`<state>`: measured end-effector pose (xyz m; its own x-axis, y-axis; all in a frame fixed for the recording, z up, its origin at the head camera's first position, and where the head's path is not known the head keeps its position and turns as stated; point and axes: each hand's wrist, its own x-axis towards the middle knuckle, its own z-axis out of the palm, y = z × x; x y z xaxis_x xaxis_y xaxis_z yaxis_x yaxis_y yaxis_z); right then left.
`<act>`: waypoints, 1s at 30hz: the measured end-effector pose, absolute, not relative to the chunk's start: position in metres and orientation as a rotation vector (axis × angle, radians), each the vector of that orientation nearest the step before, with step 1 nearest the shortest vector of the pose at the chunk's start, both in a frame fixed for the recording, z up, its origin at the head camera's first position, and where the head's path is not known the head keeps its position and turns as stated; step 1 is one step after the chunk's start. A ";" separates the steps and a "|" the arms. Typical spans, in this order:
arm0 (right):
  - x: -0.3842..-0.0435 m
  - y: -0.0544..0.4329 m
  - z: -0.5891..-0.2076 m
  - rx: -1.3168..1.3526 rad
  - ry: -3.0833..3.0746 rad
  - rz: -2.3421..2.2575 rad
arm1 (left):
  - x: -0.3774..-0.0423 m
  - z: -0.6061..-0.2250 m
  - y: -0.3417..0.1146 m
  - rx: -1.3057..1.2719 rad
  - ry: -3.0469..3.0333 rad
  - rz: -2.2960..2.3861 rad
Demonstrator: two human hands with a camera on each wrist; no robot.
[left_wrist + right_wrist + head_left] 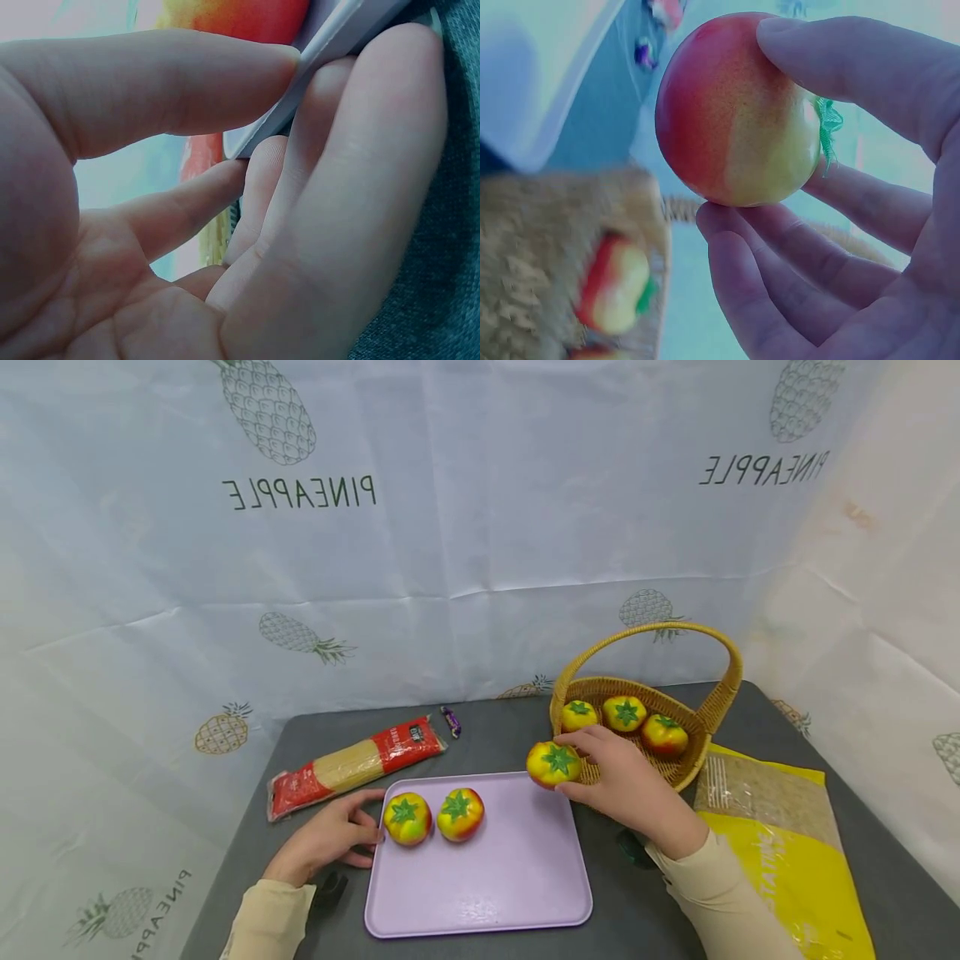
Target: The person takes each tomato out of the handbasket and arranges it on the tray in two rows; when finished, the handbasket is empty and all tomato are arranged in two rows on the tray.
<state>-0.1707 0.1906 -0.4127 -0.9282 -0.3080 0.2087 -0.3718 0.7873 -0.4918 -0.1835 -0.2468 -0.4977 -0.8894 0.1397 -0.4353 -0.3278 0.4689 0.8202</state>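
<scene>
My right hand holds a red-and-yellow tomato-like fruit with a green leafy top, above the back right corner of a lilac tray. In the right wrist view, thumb and fingertips pinch this fruit from opposite sides. Two similar fruits, one at left and one beside it, rest on the tray. At the tray's left edge, my left hand grips the rim; the left wrist view shows the thumb on the tray rim and fingers against its outer side.
A wicker basket with a tall handle holds several fruits behind my right hand. A red pasta packet and a purple wrapped candy lie behind the tray. A yellow bag lies at right on the dark table.
</scene>
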 end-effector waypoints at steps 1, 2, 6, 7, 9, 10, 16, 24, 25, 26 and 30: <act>-0.170 0.187 -0.415 0.551 -2.865 0.834 | -0.183 -0.498 -0.247 -0.153 2.274 1.412; -0.169 0.183 -0.418 0.549 -2.874 0.851 | -0.184 -0.497 -0.247 -0.150 2.274 1.411; -0.166 0.170 -0.427 0.555 -2.911 0.860 | -0.184 -0.498 -0.247 -0.138 2.275 1.416; -0.165 0.167 -0.429 0.554 -2.918 0.857 | -0.184 -0.498 -0.247 -0.136 2.276 1.415; -0.165 0.162 -0.433 0.554 -2.934 0.857 | -0.184 -0.498 -0.247 -0.132 2.278 1.416; -0.164 0.160 -0.434 0.550 -2.943 0.862 | -0.184 -0.499 -0.247 -0.131 2.277 1.417; -0.164 0.149 -0.443 0.536 -2.977 0.890 | -0.183 -0.498 -0.248 -0.122 2.283 1.418; -0.164 0.144 -0.453 0.576 -3.004 0.844 | -0.183 -0.497 -0.247 -0.138 2.290 1.407; -0.165 0.143 -0.455 0.580 -3.009 0.841 | -0.183 -0.497 -0.247 -0.138 2.290 1.406; -0.165 0.143 -0.456 0.584 -3.013 0.839 | -0.183 -0.497 -0.247 -0.140 2.291 1.406; -0.165 0.140 -0.459 0.599 -3.019 0.833 | -0.182 -0.496 -0.247 -0.140 2.285 1.410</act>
<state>-0.1653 0.1404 -0.4586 -0.9283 -0.3679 0.0535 -0.3433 0.7931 -0.5031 -0.1824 -0.2474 -0.4955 -0.8941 0.1455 -0.4237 -0.3133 0.4728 0.8236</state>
